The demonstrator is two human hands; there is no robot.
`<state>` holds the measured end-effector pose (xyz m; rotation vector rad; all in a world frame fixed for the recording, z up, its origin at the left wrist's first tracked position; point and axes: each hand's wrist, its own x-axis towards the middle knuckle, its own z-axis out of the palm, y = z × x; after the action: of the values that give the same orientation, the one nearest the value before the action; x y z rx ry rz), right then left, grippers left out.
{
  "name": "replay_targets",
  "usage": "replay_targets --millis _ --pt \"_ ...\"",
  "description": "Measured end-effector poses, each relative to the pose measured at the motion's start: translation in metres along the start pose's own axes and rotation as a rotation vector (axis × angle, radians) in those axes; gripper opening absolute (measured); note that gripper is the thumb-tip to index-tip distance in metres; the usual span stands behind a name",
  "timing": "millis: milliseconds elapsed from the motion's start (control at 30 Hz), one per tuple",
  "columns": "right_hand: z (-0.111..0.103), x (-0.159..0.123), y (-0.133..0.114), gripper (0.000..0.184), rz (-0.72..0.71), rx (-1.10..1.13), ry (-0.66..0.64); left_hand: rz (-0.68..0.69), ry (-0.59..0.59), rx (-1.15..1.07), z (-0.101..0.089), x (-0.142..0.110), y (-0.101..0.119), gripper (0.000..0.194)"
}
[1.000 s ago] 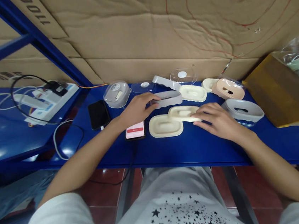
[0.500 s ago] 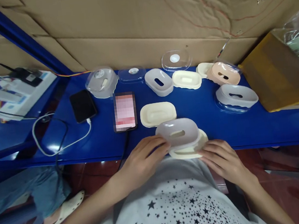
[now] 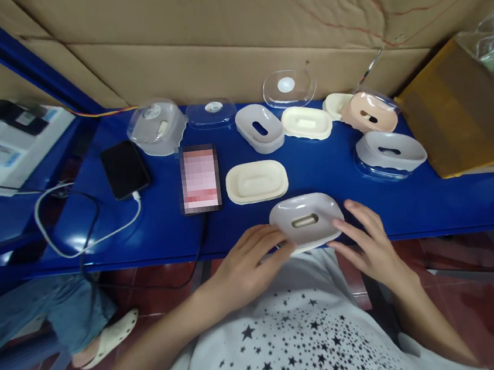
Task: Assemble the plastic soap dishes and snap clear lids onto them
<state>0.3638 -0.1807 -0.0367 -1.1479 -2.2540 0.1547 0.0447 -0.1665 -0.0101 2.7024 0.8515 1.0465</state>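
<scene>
A pale grey oval plastic dish with a slot in its floor (image 3: 317, 204) is at the table's front edge. It now rests over a cream oval piece, which is mostly hidden beneath it and shows through the slot. My left hand (image 3: 252, 261) grips the dish's left end, thumb toward the near rim. At the other end, my right hand (image 3: 371, 248) has its fingers spread, with fingertips at the rim. Just behind the dish lies another cream oval piece (image 3: 257, 182).
Behind are a grey slotted dish (image 3: 260, 127), a cream piece (image 3: 306, 123), a peach dish (image 3: 369, 113) and clear lids (image 3: 290, 88). A phone (image 3: 200, 179), a corded black device (image 3: 125, 169) and a power strip (image 3: 22, 149) are leftward. A cardboard box (image 3: 464, 109) stands right.
The grey dish has shifted right and now sits over the cream piece, covering most of it. My right hand's fingers have lifted and spread. The view has shifted slightly.
</scene>
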Motion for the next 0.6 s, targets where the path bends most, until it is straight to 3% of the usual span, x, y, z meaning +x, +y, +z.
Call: replay_targets --millis 100,333,467,600 --pt "-0.004 0.007 0.004 0.079 -0.026 0.058 -0.144 0.025 -0.029 0.078 0.006 -0.002 0.005 0.02" --pt "-0.015 0.02 0.007 0.065 -0.115 0.015 -0.2 0.066 -0.096 0.155 0.012 -0.007 0.008 0.032" --pt "-0.015 0.059 0.015 0.056 -0.153 0.036 -0.184 0.024 -0.057 0.114 0.004 -0.016 0.005 0.024" --pt "0.013 0.112 0.022 0.049 -0.221 0.106 -0.263 -0.071 -0.018 0.149 -0.008 -0.03 0.003 0.012"
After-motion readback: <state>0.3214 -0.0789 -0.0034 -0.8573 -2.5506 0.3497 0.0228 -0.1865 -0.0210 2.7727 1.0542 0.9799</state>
